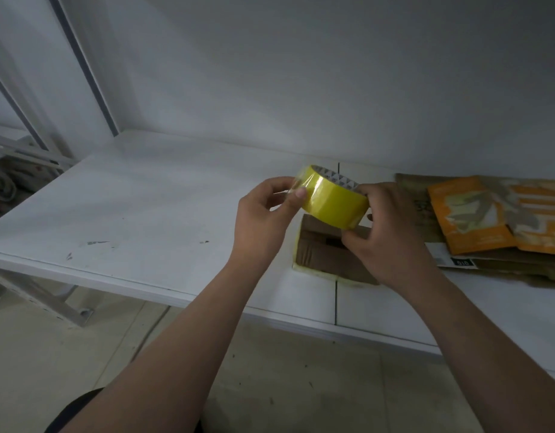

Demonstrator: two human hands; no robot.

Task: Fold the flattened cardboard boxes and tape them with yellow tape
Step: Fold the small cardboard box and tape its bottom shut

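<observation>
Tape roll (pixel 332 203), yellow, above cardboard box (pixel 320 260) near desk's (pixel 145 214) front edge: right hand (pixel 385 242) gripping it, left hand (pixel 263 223) pinching its side.

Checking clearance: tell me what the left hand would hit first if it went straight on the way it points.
The tape roll: the left hand points right and pinches its edge. Beyond it, the right hand grips the roll.
</observation>
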